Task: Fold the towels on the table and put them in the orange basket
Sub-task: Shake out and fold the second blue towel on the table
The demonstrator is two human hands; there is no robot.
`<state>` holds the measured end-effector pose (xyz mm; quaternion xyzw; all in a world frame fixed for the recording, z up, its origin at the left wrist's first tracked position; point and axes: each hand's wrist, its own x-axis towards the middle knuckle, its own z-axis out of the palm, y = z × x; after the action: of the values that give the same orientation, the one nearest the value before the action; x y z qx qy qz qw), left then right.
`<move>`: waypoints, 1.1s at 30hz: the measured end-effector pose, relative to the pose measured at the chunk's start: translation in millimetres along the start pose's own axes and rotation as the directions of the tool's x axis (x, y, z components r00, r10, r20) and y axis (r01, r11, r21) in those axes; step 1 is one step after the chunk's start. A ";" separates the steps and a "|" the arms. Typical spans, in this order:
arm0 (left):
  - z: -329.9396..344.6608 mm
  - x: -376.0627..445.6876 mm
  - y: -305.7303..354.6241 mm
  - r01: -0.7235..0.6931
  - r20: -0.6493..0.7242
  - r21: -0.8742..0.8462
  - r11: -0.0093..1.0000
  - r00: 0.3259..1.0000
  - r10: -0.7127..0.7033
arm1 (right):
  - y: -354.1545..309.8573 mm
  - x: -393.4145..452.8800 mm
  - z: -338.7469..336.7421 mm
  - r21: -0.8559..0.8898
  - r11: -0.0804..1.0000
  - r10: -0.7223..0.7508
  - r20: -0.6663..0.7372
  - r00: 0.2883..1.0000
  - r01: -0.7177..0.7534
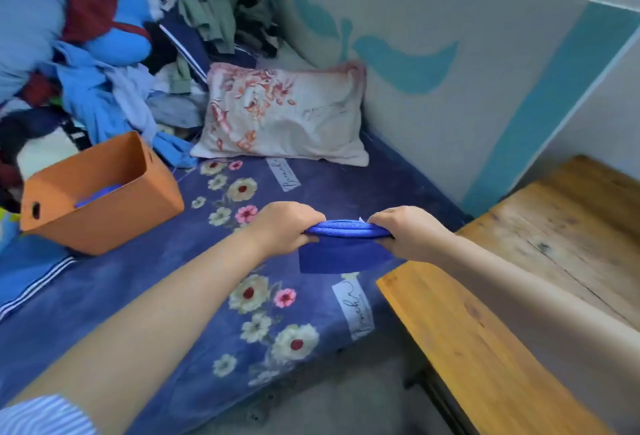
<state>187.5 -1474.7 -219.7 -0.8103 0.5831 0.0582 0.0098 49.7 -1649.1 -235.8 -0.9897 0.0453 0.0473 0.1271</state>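
While the folded blue towel [341, 244] hangs in the air over the flowered blue blanket [194, 282], its long axis runs left to right, with the fold along the top and a loose flap drooping below. Each end is gripped: the left hand [284, 230] curls round the left end and the right hand [408, 232] round the right end, both clamped on the cloth. To the far left sits the orange basket [104, 192], well apart from the towel, its open mouth showing something blue already inside. Since the left hand is the nearer to it, the carry would likely go leftward and slightly away. A wooden table [502, 313] lies at the near right, and a flowered pillow [284, 112] beyond.
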 end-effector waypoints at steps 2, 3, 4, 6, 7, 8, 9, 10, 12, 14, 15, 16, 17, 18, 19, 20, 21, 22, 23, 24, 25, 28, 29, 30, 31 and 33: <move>-4.6 -42.7 -30.3 0.109 -0.037 0.013 0.994 0.993 -0.108 | -46.1 24.2 -5.4 -0.064 0.997 -0.053 0.019 0.998 0.054; -8.9 -66.5 -41.6 0.128 -0.070 0.031 0.991 0.990 -0.126 | -70.7 35.3 -6.8 -0.091 0.993 -0.078 0.023 0.997 0.080; -12.5 -87.4 -51.2 0.114 -0.125 0.055 0.992 0.986 -0.107 | -93.4 44.6 -6.8 -0.118 0.988 -0.100 0.039 0.994 0.104; -18.4 -140.7 -73.7 0.103 -0.171 0.126 0.987 0.982 -0.081 | -147.1 61.9 -5.8 -0.182 0.968 -0.161 0.072 0.984 0.172; -18.5 -164.7 -85.7 0.114 -0.199 0.163 0.980 0.977 -0.081 | -171.3 67.6 -5.8 -0.198 0.958 -0.198 0.076 0.977 0.209; -18.6 -193.9 -97.9 0.149 -0.190 0.176 0.973 0.975 -0.115 | -199.4 74.5 -3.9 -0.208 0.947 -0.228 0.092 0.969 0.243; -17.3 -215.3 -105.6 0.176 -0.182 0.186 0.967 0.973 -0.142 | -221.3 78.4 -2.5 -0.219 0.940 -0.243 0.105 0.964 0.260; -17.5 -237.1 -111.9 0.211 -0.179 0.209 0.955 0.968 -0.175 | -242.9 82.8 0.1 -0.221 0.934 -0.261 0.114 0.959 0.280; -15.8 -277.5 -124.9 0.307 -0.185 0.253 0.917 0.946 -0.266 | -284.9 93.4 8.0 -0.212 0.925 -0.297 0.116 0.948 0.316; -13.2 -321.6 -142.8 0.414 -0.216 0.281 0.866 0.906 -0.363 | -334.4 109.9 18.1 -0.219 0.905 -0.348 0.112 0.931 0.364; -12.6 -336.7 -149.6 0.459 -0.246 0.280 0.843 0.883 -0.399 | -353.0 116.4 21.3 -0.234 0.893 -0.371 0.102 0.923 0.385; -12.7 -348.9 -154.3 0.490 -0.266 0.290 0.822 0.866 -0.423 | -367.9 120.4 23.8 -0.242 0.887 -0.383 0.094 0.919 0.394; -10.8 -365.5 -161.2 0.526 -0.281 0.292 0.799 0.845 -0.454 | -386.6 126.0 28.2 -0.244 0.878 -0.402 0.091 0.911 0.412; -9.9 -376.2 -166.6 0.550 -0.284 0.290 0.783 0.831 -0.478 | -399.4 130.5 30.8 -0.247 0.872 -0.414 0.094 0.906 0.424; -8.0 -385.9 -173.5 0.575 -0.281 0.284 0.767 0.815 -0.507 | -411.2 136.3 34.3 -0.244 0.867 -0.425 0.088 0.901 0.434; -6.8 -393.9 -181.0 0.596 -0.278 0.281 0.752 0.801 -0.531 | -421.5 142.7 36.8 -0.241 0.866 -0.430 0.087 0.898 0.438; -5.7 -399.8 -190.4 0.614 -0.281 0.281 0.738 0.788 -0.548 | -430.9 151.4 39.5 -0.230 0.866 -0.439 0.074 0.895 0.444; -4.8 -404.5 -201.9 0.626 -0.278 0.273 0.730 0.778 -0.563 | -440.0 161.9 41.5 -0.223 0.868 -0.440 0.070 0.895 0.444; -4.5 -406.2 -211.5 0.639 -0.279 0.258 0.725 0.768 -0.577 | -446.6 172.1 43.0 -0.220 0.867 -0.444 0.060 0.894 0.446; -5.6 -407.1 -224.9 0.652 -0.273 0.253 0.715 0.757 -0.593 | -454.6 185.7 43.2 -0.221 0.866 -0.446 0.062 0.893 0.448; -9.3 -406.6 -231.9 0.660 -0.266 0.247 0.710 0.751 -0.605 | -458.4 193.6 42.0 -0.222 0.865 -0.450 0.056 0.891 0.451; -14.9 -399.0 -270.5 0.692 -0.239 0.275 0.667 0.721 -0.650 | -469.5 234.9 36.7 -0.222 0.855 -0.460 0.092 0.883 0.468; -12.4 -393.0 -291.2 0.701 -0.224 0.267 0.661 0.713 -0.665 | -471.6 252.1 34.2 -0.218 0.853 -0.462 0.109 0.880 0.475; -12.6 -384.6 -312.9 0.707 -0.211 0.261 0.658 0.707 -0.675 | -472.9 273.5 31.3 -0.204 0.853 -0.464 0.124 0.877 0.480; -16.8 -376.9 -327.1 0.711 -0.212 0.273 0.648 0.701 -0.681 | -474.1 291.4 29.1 -0.190 0.851 -0.471 0.135 0.872 0.489; -20.7 -362.1 -359.7 0.716 -0.167 0.245 0.654 0.695 -0.699 | -474.5 329.9 25.4 -0.166 0.852 -0.473 0.160 0.866 0.496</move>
<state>416.0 -1019.6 -179.5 -0.9636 0.2234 -0.0601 0.1340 422.9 -1211.0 -177.6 -0.9724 -0.2181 0.0739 0.0364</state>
